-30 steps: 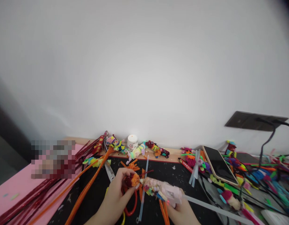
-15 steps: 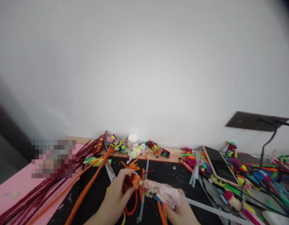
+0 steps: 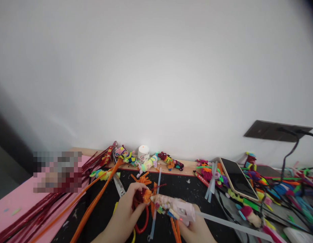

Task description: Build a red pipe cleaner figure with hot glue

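My left hand (image 3: 127, 207) pinches a small orange and dark red fuzzy craft piece (image 3: 146, 196), held up above the black mat. My right hand (image 3: 195, 226) is wrapped round a pale pink glue gun (image 3: 180, 210) with colourful decorations along its barrel. The gun's nozzle points left and meets, or nearly meets, the orange part of the piece. A long translucent glue stick (image 3: 230, 226) runs out of the gun's back to the right. Under my left hand lie scissors with red and yellow handles (image 3: 142, 226), partly hidden. Cut orange pipe cleaners (image 3: 143, 178) lie just beyond.
Another glue stick (image 3: 156, 202) lies on the black mat (image 3: 182, 185). Long orange (image 3: 92, 206) and red pipe cleaners (image 3: 45, 206) stretch across the left. Fuzzy figures and a white paper cup (image 3: 143, 153) line the wall. A phone (image 3: 239, 179), cables and a colourful heap fill the right.
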`<state>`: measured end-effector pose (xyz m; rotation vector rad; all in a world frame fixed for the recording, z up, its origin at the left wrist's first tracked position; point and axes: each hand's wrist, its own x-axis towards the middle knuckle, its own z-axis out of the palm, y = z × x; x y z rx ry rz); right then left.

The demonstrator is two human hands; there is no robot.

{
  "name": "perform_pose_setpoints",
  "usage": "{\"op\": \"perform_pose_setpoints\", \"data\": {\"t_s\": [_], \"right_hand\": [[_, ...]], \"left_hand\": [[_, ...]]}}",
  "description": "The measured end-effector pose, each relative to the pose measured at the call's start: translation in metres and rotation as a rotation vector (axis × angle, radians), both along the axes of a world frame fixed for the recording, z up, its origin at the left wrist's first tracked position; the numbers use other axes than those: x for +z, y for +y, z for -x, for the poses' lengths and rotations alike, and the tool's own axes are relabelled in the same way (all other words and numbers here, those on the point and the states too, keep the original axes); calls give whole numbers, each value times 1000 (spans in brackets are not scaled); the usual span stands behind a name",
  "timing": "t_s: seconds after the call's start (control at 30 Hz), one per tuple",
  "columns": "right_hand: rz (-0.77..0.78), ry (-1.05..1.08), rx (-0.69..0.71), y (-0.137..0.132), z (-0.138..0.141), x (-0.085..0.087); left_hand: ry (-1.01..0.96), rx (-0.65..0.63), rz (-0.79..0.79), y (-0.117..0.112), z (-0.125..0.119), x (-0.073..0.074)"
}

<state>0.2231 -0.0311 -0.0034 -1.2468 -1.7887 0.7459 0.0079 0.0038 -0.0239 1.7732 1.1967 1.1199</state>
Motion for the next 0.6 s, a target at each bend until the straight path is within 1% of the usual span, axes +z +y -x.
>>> {"op": "perform_pose_setpoints", "data": {"t_s": [0.17,0.33,0.5,0.53,0.6], "right_hand": [[-16,0,25,0,-2,-2],[-18,-36,-9,-2,-5,-11],[14,-15,-175,-9,-7,-21],[23,-17,-171,-9,-7,-22],[28,-28,-101,-9,-7,-22]], "left_hand": [[-13,6,32,-1,-1,1],[-30,15,40,0,-2,2],[-5,2,48,0,-1,4],[9,2,47,0,-1,5],[43,1,45,0,-1,6]]}}
